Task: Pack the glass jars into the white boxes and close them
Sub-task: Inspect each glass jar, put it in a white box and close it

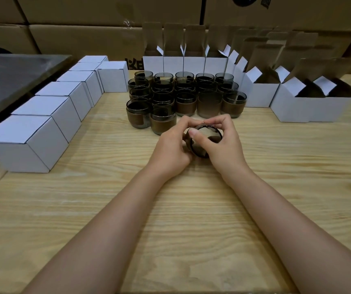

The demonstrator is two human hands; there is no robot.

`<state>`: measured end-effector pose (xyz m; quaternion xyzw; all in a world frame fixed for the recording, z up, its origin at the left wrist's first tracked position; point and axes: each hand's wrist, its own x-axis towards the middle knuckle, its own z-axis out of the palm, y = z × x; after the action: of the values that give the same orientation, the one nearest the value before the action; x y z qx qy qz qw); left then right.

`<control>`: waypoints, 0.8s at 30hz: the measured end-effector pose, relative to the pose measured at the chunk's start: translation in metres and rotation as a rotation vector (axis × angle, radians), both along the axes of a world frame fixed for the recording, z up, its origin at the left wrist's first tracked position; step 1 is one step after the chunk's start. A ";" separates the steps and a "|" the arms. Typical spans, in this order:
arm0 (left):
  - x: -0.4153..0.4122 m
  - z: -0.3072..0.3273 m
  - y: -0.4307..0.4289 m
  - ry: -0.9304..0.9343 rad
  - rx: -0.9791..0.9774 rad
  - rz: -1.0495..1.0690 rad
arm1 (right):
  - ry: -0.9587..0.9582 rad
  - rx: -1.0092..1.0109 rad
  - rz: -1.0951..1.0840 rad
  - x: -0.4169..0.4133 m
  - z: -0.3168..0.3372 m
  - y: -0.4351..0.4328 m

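Observation:
A dark smoked-glass jar (210, 134) sits at the middle of the wooden table, tilted with its mouth toward me. My left hand (173, 146) grips its left side, and my right hand (221, 143) grips its right side, fingers curled over the rim. Behind them stands a cluster of several glass jars with brown bands (183, 96). A row of closed white boxes (49, 115) runs along the left. Open white boxes with raised flaps (191, 60) line the back, and more open boxes (310, 102) stand at the right.
The wooden table (170, 209) stretches toward me. A metal surface (11, 79) lies at the far left behind the closed boxes. Large brown cartons (75, 24) are stacked along the back.

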<state>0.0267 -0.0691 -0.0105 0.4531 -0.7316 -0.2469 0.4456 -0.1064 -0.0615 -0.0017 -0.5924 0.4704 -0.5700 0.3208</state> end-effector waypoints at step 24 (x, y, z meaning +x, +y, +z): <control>0.009 -0.004 -0.009 0.186 0.151 -0.050 | -0.205 0.252 0.604 -0.039 0.004 -0.002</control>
<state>0.0355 -0.0783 -0.0142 0.4422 -0.6774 -0.3531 0.4699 -0.1457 -0.0640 0.0019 -0.6002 0.3058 -0.4432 0.5915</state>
